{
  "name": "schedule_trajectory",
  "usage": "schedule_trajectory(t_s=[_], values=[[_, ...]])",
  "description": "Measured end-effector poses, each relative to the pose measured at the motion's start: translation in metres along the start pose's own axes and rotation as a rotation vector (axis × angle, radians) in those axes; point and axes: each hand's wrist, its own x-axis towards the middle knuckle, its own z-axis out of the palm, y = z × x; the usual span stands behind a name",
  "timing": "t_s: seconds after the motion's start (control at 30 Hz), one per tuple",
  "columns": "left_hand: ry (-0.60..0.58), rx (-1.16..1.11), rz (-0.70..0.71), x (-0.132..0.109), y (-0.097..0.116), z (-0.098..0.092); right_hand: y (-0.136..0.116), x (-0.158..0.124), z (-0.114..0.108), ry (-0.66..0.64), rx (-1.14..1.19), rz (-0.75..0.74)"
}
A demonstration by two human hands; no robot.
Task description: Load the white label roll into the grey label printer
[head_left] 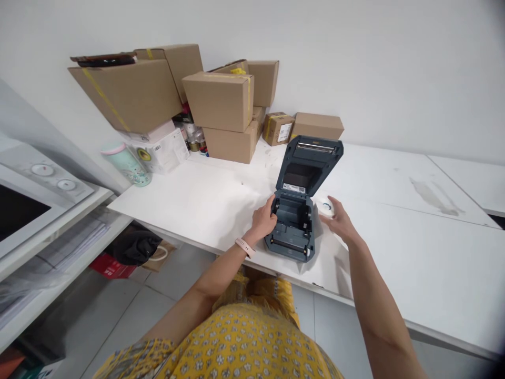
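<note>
A dark grey label printer [292,231] stands near the front edge of the white table, its lid [310,163] tilted up and its inner bay showing. My left hand [263,218] rests against the printer's left side, fingers curled over its edge. Just right of the printer, my right hand [340,218] grips a white roll of labels [325,206] with a dark ring at its core. The roll is at the table's surface; whether it touches the table I cannot tell.
Cardboard boxes [221,102] are stacked at the back left, with smaller ones [317,125] behind the printer. A mint tumbler [128,166] stands at the table's left end beside a white box [168,150]. A microwave [43,184] sits on a shelf at far left.
</note>
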Motion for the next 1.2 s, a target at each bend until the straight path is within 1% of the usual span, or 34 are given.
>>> schedule_trajectory(t_s=[0.07, 0.13, 0.23, 0.3, 0.4, 0.5, 0.57, 0.67, 0.73, 0.77, 0.83, 0.9, 0.93, 1.0, 1.07, 1.13, 1.2], values=[[-0.003, -0.009, -0.001, 0.0, 0.0, 0.0, 0.005, -0.006, -0.014, -0.049, 0.056, 0.088], [0.0, -0.015, 0.0, 0.0, 0.0, 0.0, 0.011, -0.014, -0.032, -0.099, 0.12, 0.178], [0.003, -0.01, -0.007, 0.0, 0.001, 0.0, 0.018, -0.026, -0.053, -0.199, 0.147, 0.209], [0.008, -0.004, -0.02, 0.0, 0.002, 0.0, 0.018, -0.033, -0.055, -0.285, 0.15, 0.207], [0.013, -0.002, -0.028, 0.0, 0.003, 0.001, 0.011, -0.041, -0.044, -0.366, 0.178, 0.176], [0.018, -0.007, -0.013, 0.0, 0.002, 0.001, -0.008, -0.049, -0.039, -0.39, 0.219, 0.144], [0.02, -0.005, 0.003, -0.001, 0.002, 0.001, -0.028, -0.055, -0.048, -0.406, 0.297, 0.137], [0.008, -0.001, 0.022, -0.002, 0.002, 0.0, -0.071, -0.057, -0.067, -0.41, 0.424, 0.075], [0.007, -0.01, 0.029, -0.003, 0.003, -0.001, -0.102, -0.049, -0.071, -0.396, 0.359, -0.03], [0.011, -0.018, 0.031, -0.004, 0.004, -0.001, -0.116, -0.042, -0.067, -0.406, 0.263, -0.097], [0.018, -0.029, 0.028, -0.005, 0.005, -0.003, -0.137, -0.023, -0.048, -0.429, -0.064, -0.226], [0.018, -0.036, 0.018, -0.005, 0.006, -0.004, -0.149, -0.003, -0.018, -0.462, -0.442, -0.305], [0.018, -0.039, 0.011, -0.005, 0.006, -0.004, -0.151, 0.006, -0.001, -0.48, -0.542, -0.317], [0.022, -0.049, 0.004, -0.006, 0.006, -0.005, -0.15, 0.018, 0.028, -0.526, -0.643, -0.315], [0.026, -0.056, -0.006, -0.006, 0.006, -0.005, -0.146, 0.025, 0.049, -0.569, -0.67, -0.297], [0.026, -0.061, -0.014, -0.006, 0.005, -0.005, -0.141, 0.025, 0.059, -0.59, -0.685, -0.288], [0.026, -0.07, -0.018, -0.006, 0.003, -0.003, -0.137, 0.022, 0.06, -0.576, -0.667, -0.299]])
